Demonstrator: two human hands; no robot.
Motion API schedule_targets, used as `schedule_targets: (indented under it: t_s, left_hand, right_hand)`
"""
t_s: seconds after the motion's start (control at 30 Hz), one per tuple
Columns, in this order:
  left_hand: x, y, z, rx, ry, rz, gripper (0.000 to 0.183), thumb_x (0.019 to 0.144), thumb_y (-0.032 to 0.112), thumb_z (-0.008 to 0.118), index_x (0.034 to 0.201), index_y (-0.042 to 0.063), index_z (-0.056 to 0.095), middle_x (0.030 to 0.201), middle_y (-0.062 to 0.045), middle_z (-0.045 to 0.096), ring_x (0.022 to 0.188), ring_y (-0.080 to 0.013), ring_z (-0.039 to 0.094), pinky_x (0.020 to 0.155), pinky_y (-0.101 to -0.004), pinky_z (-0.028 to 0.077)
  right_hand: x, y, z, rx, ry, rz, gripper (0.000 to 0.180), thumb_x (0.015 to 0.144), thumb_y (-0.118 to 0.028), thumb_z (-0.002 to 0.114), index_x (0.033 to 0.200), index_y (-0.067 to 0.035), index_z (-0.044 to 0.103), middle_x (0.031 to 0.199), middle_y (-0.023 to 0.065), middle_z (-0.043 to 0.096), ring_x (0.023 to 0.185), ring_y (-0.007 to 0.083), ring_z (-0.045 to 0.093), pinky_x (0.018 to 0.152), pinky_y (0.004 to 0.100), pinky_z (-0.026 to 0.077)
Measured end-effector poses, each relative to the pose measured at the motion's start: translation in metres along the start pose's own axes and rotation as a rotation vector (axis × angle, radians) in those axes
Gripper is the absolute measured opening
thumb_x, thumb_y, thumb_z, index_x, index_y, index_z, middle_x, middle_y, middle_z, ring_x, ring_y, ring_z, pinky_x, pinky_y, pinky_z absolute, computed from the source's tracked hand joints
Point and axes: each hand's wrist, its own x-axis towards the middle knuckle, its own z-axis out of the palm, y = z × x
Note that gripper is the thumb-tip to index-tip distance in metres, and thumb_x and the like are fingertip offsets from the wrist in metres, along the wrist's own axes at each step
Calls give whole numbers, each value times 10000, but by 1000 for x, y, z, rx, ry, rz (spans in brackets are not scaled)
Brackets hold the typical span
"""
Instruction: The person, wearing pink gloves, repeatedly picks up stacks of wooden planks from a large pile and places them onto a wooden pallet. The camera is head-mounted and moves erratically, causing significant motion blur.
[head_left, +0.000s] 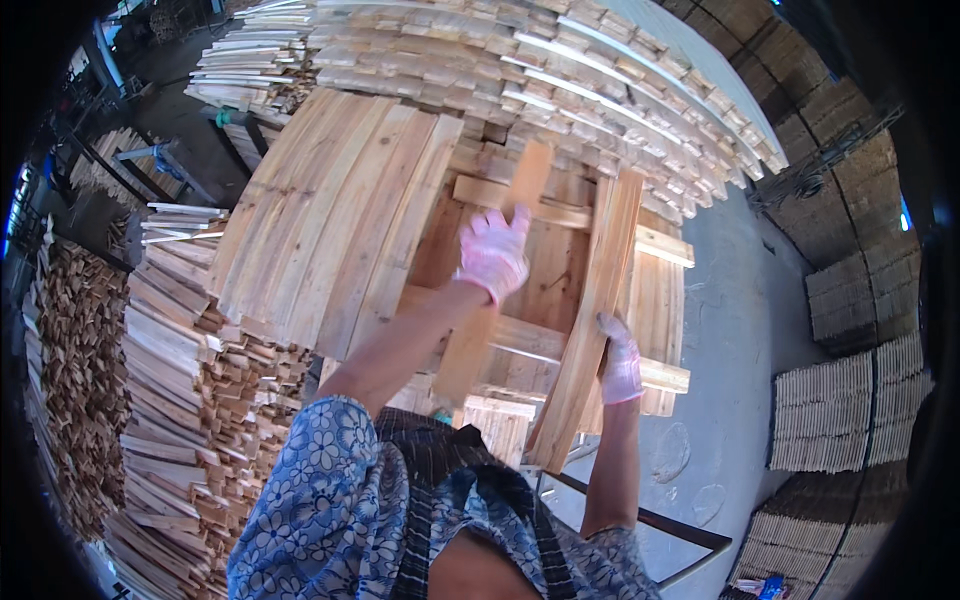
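Observation:
My left hand (495, 251), in a pink-and-white knit glove, is over a narrow wooden slat (531, 176) with its fingers spread. The slat runs slantwise beneath the palm; slight blur hides whether the fingers grip it. In a similar glove, my right hand (622, 364) holds the right edge of a few long wooden boards (600, 300) lying together. Both slat and boards lie across wooden crosspieces (529, 336), over more planks below. Left of my left hand, several planks (330, 217) lie side by side as a flat panel.
Stacked lumber (450, 60) rises at the far side. Piles of cut wood pieces (172, 375) fill the left. A metal frame bar (682, 525) juts out at lower right above the concrete floor (720, 360). Strapped wood bundles (825, 412) line the right side.

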Motion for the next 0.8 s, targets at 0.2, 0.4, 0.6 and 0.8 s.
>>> schedule_targets:
  t_s: [0.2,0.4,0.6,0.8]
  left_hand:
    - [43,-100,2,265,180,30,677,893,267,574,1525,103,394,1593,-243,302,1486,-444,252,1117,-708,202]
    - [22,-135,-49,-126,61,142,759,910,453,640,1532,97,390,1572,-221,383,1457,-427,337,1233,-487,230]
    - [-10,-409,-105,131,386,-362,590,894,469,615,1353,103,557,1364,-186,556,1243,-370,551,1006,-496,472]
    - [-20,-490,-91,-392,34,-427,759,921,675,530,1305,21,564,1267,-253,650,1236,-398,600,1009,-477,471]
  right_hand:
    - [24,15,88,-192,-26,-109,674,893,-103,651,1517,-14,410,1221,86,639,1044,166,642,893,304,534]
    - [96,108,130,-142,43,-49,614,950,-146,661,1512,-40,437,1267,75,654,1074,178,640,933,315,525]
    - [148,109,132,-508,109,-138,690,970,-202,648,1566,-34,344,1394,105,588,1169,189,613,1003,328,499]
    - [170,123,159,-690,206,-74,782,985,-348,611,1595,-18,251,1501,108,484,1269,202,535,1044,328,451]
